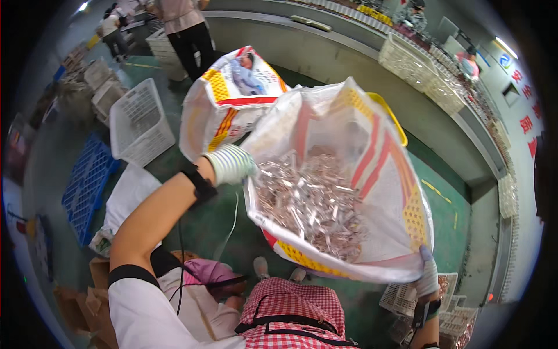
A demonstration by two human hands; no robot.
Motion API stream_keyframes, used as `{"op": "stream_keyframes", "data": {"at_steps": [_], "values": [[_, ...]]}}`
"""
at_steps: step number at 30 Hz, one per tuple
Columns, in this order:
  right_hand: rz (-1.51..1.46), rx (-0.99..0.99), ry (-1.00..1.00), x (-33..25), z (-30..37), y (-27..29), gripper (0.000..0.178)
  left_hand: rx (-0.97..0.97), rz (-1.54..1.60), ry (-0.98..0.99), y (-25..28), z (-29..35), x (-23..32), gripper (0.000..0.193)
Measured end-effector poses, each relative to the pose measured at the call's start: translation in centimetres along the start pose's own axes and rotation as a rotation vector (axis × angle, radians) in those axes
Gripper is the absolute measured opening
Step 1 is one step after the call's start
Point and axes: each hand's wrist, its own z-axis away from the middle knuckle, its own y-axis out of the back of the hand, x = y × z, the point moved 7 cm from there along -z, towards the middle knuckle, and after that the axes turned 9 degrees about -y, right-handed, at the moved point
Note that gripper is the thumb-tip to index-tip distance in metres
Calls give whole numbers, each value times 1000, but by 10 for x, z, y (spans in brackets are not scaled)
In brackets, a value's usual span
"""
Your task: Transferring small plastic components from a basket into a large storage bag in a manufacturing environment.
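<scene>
A large white woven sack [386, 218] with red stripes and yellow patterned bands stands wide open in front of me. Inside it lies a heap of small shiny silver-pink strips [317, 203]; their exact kind is unclear. My left hand [232, 164], in a striped glove, is closed on the sack's left rim. At the near right corner, my gloved right hand [428, 276] grips the rim too, its fingers partly hidden by the fabric. A second printed white sack [232, 110] stands just behind, touching or nearly touching the first.
Left of the sacks stands a white plastic crate [141, 125], with a blue lattice panel [90, 183] nearer. A person in a pink cap [209, 272] is low beside my left side. White baskets [401, 296] stand lower right. Beyond runs a long bench [325, 43]; another person [183, 29] stands behind.
</scene>
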Motion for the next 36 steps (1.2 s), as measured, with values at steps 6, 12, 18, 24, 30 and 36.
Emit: {"op": "stream_keyframes", "data": {"at_steps": [6, 12, 18, 24, 30, 36], "values": [[-255, -15, 126, 46, -30, 62, 50, 460, -173, 73, -43, -46, -43, 11], [-336, 8, 87, 32, -96, 140, 51, -26, -248, -15, 11, -122, 46, 8], [-192, 277, 217, -33, -112, 280, 51, 205, -256, -49, 98, -205, 154, 5], [1015, -229, 469, 25, -97, 199, 27, 169, -276, 438, 83, -106, 115, 17], [1209, -566, 8, 38, -40, 106, 35, 360, -249, 746, 38, -59, 102, 21], [1130, -664, 72, 101, -56, 134, 55, 482, -38, 1104, 62, -54, 145, 32]]}}
